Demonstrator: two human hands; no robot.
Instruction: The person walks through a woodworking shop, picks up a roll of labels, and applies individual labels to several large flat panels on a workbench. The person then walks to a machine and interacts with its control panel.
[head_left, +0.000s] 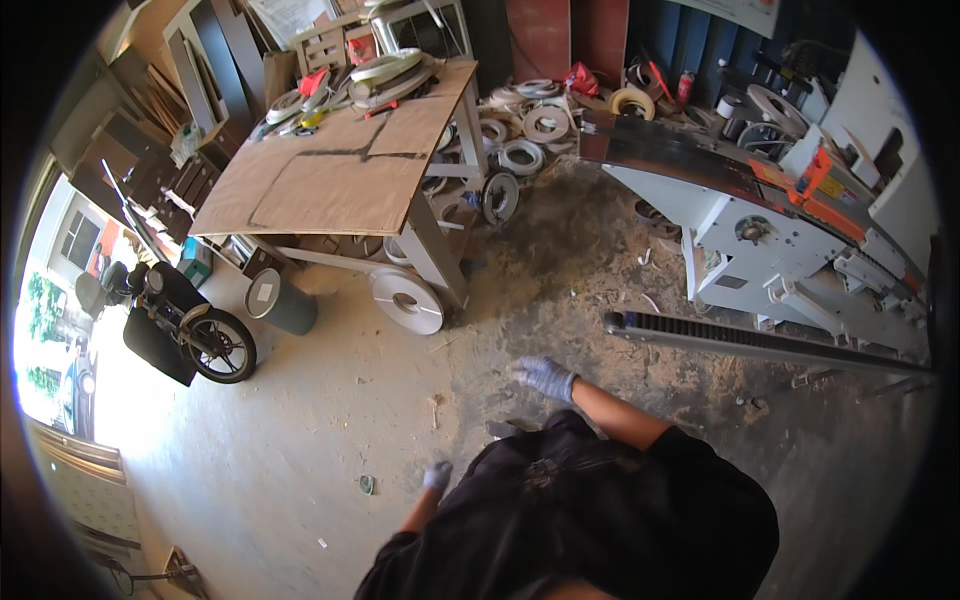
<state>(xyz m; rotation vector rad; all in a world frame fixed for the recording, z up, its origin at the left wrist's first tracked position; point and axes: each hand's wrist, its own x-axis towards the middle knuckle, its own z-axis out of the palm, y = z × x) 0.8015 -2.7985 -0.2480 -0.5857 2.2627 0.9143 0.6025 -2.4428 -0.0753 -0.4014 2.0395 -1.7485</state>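
Note:
My right hand [546, 378], in a grey-blue knit glove, reaches forward over the sawdust-strewn floor. Its fingers are stretched out and nothing shows in them. My left hand [437, 475], gloved alike, hangs low beside my body above the bare concrete floor [300, 440]. It looks small and smeared, so its fingers cannot be made out. Neither hand touches anything that I can see. Ahead of me stands a wooden worktable [330, 190] with coils of edge banding [385, 75] on top. A large pale coil [407, 301] leans against its near leg.
On the right is a white woodworking machine [750, 235], with a long black roller rail [760, 343] jutting across the floor. A motorcycle [190, 330] and a dark bin [281, 302] stand at left. Loose coils [545, 124] and a fire extinguisher [685, 88] lie along the back.

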